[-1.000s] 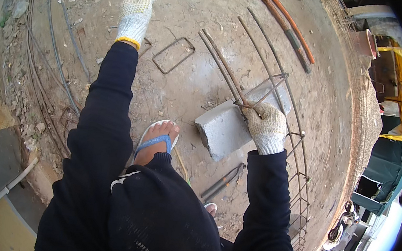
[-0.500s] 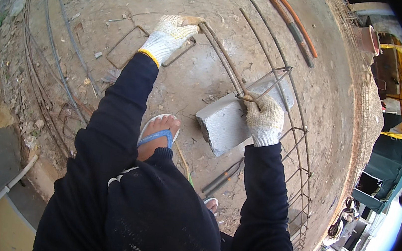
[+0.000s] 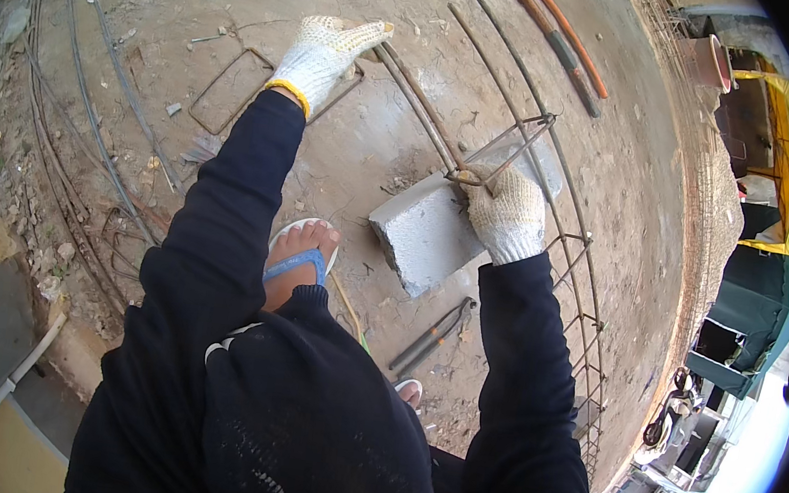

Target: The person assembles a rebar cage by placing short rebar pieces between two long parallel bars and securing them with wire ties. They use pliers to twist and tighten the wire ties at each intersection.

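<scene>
My right hand (image 3: 509, 213), in a white knit glove, is shut on a corner of a rectangular steel stirrup (image 3: 524, 134). The stirrup stands upright around two long reinforcing bars (image 3: 421, 112), just above a grey concrete block (image 3: 420, 240). My left hand (image 3: 325, 51), also gloved, is stretched forward with its fingers extended. It rests at the far end of those long bars, beside a loose stirrup (image 3: 226, 93) that lies flat on the ground. Both sleeves are dark blue.
A foot in a blue sandal (image 3: 300, 250) stands left of the block, and a pincer tool (image 3: 433, 335) lies below it. A tied rebar cage (image 3: 590, 300) runs along the right. Orange and dark pipes (image 3: 564, 31) lie beyond. Bent bars (image 3: 91, 71) lie on the left.
My left hand has swung from the far upper left toward the right, onto the end of the long bars. My right hand has kept its hold on the stirrup at the block.
</scene>
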Demonstrator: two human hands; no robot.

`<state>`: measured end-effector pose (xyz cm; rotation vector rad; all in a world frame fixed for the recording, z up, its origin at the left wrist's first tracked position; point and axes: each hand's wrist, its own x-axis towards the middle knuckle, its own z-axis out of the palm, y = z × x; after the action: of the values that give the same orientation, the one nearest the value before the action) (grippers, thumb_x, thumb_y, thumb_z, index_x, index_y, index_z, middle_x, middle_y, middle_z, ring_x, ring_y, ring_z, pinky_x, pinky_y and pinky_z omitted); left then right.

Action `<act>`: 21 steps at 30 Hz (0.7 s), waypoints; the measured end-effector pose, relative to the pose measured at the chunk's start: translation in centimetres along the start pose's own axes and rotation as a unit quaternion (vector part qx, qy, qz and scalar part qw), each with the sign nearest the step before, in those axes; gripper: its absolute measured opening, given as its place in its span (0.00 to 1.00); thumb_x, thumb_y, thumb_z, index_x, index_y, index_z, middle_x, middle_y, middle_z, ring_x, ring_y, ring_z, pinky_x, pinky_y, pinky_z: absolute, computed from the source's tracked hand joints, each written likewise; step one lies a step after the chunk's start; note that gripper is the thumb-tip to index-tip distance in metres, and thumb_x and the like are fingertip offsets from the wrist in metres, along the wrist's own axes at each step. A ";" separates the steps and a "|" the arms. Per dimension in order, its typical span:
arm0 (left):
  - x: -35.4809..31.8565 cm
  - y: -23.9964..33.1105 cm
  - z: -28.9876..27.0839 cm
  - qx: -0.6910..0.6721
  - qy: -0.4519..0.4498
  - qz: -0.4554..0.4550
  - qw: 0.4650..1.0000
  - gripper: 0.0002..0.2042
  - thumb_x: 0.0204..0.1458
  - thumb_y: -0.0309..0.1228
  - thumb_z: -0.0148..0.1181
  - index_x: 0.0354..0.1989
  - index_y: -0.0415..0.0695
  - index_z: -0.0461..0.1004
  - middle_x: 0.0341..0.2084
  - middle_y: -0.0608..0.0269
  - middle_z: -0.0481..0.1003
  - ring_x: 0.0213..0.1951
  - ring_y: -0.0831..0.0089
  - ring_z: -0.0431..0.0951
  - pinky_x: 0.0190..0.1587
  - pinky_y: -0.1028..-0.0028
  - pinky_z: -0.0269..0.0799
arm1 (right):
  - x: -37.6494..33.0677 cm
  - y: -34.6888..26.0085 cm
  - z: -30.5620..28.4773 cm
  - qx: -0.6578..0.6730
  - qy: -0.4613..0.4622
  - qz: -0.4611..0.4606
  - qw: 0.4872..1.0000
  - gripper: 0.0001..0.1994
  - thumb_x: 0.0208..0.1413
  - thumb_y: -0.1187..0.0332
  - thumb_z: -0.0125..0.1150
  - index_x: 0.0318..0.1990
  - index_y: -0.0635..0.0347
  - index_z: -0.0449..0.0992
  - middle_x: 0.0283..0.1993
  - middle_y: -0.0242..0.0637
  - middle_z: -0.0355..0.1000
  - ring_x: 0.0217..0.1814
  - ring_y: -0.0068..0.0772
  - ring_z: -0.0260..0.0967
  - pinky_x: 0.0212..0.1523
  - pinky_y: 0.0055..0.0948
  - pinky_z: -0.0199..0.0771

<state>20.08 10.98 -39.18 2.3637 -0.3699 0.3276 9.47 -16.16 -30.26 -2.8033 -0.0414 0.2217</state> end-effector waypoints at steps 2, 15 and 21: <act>0.5 0.7 0.3 -0.092 -0.029 -0.096 0.991 0.18 0.51 0.22 0.56 0.51 0.50 0.77 0.43 0.60 0.78 0.36 0.67 0.78 0.42 0.72 0.76 | -0.3 -0.1 -0.8 -0.024 -0.037 -0.014 0.999 0.10 0.52 0.63 0.59 0.37 0.56 0.82 0.30 0.49 0.76 0.37 0.49 0.76 0.38 0.42 0.75; 0.5 1.1 0.0 -0.398 0.007 -0.234 0.887 0.18 0.48 0.43 0.67 0.38 0.40 0.82 0.18 0.69 0.68 0.20 0.80 0.62 0.24 0.76 0.60 | -3.0 0.1 -0.9 0.043 0.021 0.012 0.999 0.14 0.51 0.60 0.64 0.43 0.56 0.81 0.39 0.45 0.77 0.44 0.46 0.75 0.46 0.39 0.73; 0.2 3.2 -1.6 -0.386 0.009 -0.239 0.891 0.22 0.45 0.47 0.68 0.41 0.40 0.81 0.19 0.70 0.69 0.21 0.80 0.63 0.25 0.78 0.60 | -2.0 0.5 -0.8 0.083 -0.007 -0.012 0.996 0.14 0.51 0.58 0.63 0.40 0.55 0.82 0.36 0.46 0.77 0.42 0.47 0.75 0.43 0.40 0.73</act>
<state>18.95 9.82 -36.00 1.5819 0.1022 -0.0420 7.60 -17.00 -29.41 -2.6345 -0.0566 0.2271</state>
